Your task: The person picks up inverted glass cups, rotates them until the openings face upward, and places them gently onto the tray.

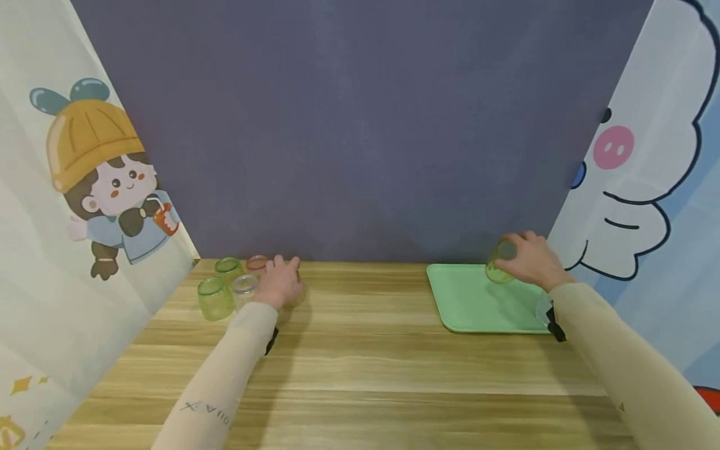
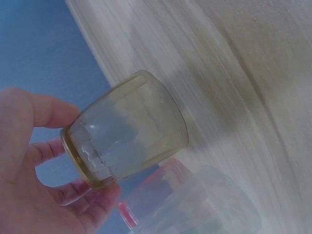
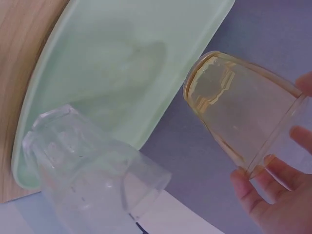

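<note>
In the left wrist view, my left hand [image 1: 279, 284] holds an upside-down amber glass cup [image 2: 129, 129] by its thick base, thumb on one side and fingers on the other. The cup's open end points at the table; I cannot tell if it touches. Over the green tray [image 1: 458, 306], my right hand [image 1: 531, 257] grips another amber glass cup [image 3: 243, 107] near its rim, with the thick base towards the tray. On the tray's right part stands a clear glass cup [image 3: 92, 165], mostly hidden by my sleeve in the head view.
Beside my left hand stand several upside-down cups: a clear one [image 1: 244, 287], a pink-based one [image 1: 257, 262], and two green ones, the nearer [image 1: 215, 300] and the farther [image 1: 228, 267]. A grey-blue backdrop [image 1: 360, 137] rises behind the wooden table [image 1: 360, 369].
</note>
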`<state>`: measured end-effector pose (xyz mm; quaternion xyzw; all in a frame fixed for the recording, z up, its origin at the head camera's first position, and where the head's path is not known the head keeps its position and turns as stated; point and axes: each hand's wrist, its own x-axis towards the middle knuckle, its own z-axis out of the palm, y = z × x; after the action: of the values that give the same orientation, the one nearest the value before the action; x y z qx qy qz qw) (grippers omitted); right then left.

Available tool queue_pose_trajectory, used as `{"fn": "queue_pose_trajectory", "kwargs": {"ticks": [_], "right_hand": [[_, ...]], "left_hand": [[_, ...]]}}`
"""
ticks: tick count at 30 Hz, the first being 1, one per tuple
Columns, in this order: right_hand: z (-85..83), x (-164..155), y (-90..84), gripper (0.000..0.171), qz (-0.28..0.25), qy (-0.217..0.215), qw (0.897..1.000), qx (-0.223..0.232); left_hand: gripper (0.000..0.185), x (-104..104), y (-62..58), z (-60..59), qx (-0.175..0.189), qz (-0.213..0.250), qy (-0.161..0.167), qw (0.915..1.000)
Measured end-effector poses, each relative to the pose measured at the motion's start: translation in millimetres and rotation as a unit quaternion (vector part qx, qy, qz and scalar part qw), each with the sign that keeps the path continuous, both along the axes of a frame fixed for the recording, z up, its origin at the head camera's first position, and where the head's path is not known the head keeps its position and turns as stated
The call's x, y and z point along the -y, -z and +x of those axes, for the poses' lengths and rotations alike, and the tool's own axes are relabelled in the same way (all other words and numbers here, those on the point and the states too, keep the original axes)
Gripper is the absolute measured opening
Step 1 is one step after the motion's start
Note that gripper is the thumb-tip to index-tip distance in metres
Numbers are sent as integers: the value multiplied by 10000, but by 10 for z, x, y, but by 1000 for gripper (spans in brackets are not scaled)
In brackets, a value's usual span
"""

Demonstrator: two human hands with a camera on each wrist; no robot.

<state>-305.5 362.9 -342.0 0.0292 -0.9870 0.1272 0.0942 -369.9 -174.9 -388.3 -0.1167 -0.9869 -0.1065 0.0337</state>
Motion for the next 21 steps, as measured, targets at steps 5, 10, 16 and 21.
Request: {"fn": "queue_pose_trajectory", "kwargs": {"ticks": [5,10,16,21], "right_hand": [[-3,-43,39,75,38,67,9999,88],[6,-84,89,75,26,116,9998,143],[15,-155,168,74,153,95,9997,188],[3,-203,237,76,277,75,9991,296]], "left_hand": [[49,1,5,-1,-29,6,-6,10000],[50,-4,15,12,-119,22,-35,9999],[54,-8,16,22,2,-93,-3,10000],[56,-16,24,25,17,-117,-4,9999]]}}
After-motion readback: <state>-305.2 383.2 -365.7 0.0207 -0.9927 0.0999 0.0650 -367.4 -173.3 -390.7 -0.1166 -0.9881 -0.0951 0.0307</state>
